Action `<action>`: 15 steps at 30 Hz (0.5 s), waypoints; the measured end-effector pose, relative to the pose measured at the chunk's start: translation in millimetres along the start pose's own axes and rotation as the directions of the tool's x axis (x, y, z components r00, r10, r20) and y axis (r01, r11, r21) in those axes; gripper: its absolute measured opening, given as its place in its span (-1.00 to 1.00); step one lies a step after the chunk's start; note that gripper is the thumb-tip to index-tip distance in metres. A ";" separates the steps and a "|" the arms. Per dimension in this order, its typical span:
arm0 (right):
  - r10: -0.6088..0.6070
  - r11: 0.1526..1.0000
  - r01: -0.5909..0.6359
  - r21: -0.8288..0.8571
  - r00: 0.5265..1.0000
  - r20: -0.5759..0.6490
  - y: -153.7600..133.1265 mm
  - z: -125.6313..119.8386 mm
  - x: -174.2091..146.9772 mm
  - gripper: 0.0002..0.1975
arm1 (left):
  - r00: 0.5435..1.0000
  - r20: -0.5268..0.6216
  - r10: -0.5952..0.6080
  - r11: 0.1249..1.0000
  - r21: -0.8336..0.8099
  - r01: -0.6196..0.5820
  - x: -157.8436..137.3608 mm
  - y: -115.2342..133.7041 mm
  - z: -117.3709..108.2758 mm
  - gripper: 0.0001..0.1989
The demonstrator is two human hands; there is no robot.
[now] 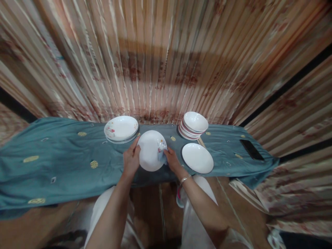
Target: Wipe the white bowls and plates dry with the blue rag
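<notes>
In the middle, a round white plate with a small coloured print on its right side is held up between my hands. My left hand grips its left edge, thumb over the rim. At the right edge, my right hand is closed with its fingers against the rim. A blue-grey patch shows by those fingers; whether it is a cloth or part of the print, I cannot tell. Left of the held plate lies a stack of white plates with red floral prints. Another white plate rests flat to the right.
A stack of white bowls with red bands stands at the back right, near the pleated curtain. Farther right lies a dark, flat rectangular object. Everything rests on a narrow surface covered by a teal cloth.
</notes>
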State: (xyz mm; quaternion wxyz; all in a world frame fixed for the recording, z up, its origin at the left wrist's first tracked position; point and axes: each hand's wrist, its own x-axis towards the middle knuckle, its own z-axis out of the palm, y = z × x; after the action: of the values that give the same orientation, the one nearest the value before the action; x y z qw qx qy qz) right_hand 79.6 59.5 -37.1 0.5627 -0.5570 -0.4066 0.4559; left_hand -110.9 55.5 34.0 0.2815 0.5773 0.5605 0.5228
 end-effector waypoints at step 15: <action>0.575 0.336 -0.532 0.777 0.769 0.278 -37.9 79.3 -62.1 -0.83 | 0.987 -0.110 0.119 0.988 0.114 -0.106 9.1 7.1 -2.0 -0.53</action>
State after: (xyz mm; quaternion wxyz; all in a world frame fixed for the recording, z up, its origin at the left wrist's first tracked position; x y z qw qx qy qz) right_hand -10.5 21.3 7.8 0.5744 -0.3411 0.0822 0.7396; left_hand -111.8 62.0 43.7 0.1867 0.5910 0.5697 0.5397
